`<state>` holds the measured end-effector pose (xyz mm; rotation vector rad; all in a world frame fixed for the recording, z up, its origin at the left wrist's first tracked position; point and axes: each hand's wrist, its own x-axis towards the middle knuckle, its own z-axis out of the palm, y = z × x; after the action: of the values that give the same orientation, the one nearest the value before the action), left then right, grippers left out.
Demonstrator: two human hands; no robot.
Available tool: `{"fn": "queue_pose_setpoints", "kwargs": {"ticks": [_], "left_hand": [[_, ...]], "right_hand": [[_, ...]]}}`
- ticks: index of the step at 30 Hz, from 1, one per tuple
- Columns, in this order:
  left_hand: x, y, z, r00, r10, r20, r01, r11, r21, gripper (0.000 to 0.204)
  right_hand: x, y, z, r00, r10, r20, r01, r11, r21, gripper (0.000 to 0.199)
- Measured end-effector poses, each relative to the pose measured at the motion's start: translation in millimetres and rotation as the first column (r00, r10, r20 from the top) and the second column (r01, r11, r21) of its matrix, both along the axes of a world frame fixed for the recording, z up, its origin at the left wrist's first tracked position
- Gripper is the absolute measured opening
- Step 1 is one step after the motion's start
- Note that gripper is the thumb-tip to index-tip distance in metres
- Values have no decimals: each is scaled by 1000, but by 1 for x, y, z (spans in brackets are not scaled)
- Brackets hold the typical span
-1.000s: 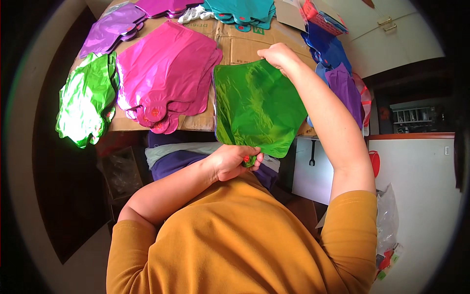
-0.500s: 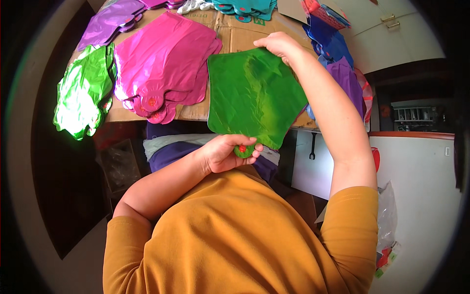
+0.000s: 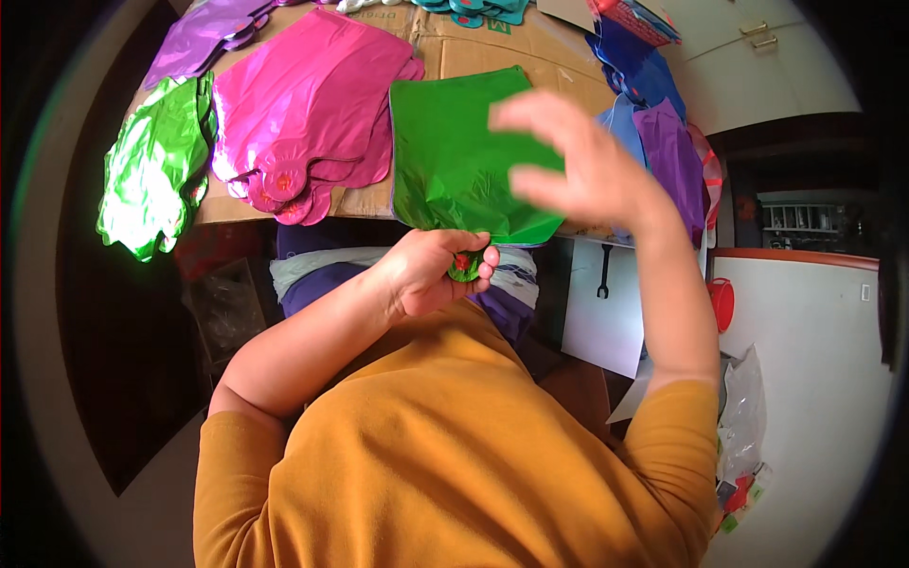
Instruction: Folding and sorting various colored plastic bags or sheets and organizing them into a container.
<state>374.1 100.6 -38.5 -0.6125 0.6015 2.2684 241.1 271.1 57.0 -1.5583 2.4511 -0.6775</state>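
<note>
A flat green foil balloon (image 3: pixel 464 142) lies over the near edge of the cardboard. Its rounded neck, with a red spot, sticks out toward me. My left hand (image 3: pixel 437 270) grips that neck between thumb and fingers. Above the balloon's right part hovers my right hand (image 3: pixel 587 166), smeared by motion, its thumb and fingers apart and nothing in them. To the left is a stack of flat pink foil balloons (image 3: pixel 303 104), their necks pointing at me. Beyond it a pile of shiny light green foil pieces (image 3: pixel 156 170) hangs over the table's left corner.
Cardboard (image 3: pixel 559 57) covers the table. Purple foil pieces (image 3: pixel 194 43) and teal ones (image 3: pixel 473 9) lie at the back. Along the right edge hang blue (image 3: pixel 644 80) and purple foil (image 3: pixel 670 151). A white cabinet (image 3: pixel 805 379) stands right, with a red round object (image 3: pixel 721 305) beside it.
My right hand has let go of the balloon's far right edge and come back toward me, fingers spread. The balloon now lies flatter; my left hand still holds its neck.
</note>
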Motion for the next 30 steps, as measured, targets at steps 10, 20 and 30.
{"fn": "queue_pose_setpoints", "kwargs": {"ticks": [10,20,30], "left_hand": [[-5,-1,6,993,-95,-64,93,995,-34,28],[-8,-66,64,272,-732,-624,-866,97,-491,29],[-67,-58,30,356,-831,-427,-432,259,-864,23]], "right_hand": [[56,47,-70,963,-128,-236,68,966,-248,24],[28,51,-73,793,-335,509,480,858,-184,14],[32,53,-63,750,-468,467,506,861,49,24]]}}
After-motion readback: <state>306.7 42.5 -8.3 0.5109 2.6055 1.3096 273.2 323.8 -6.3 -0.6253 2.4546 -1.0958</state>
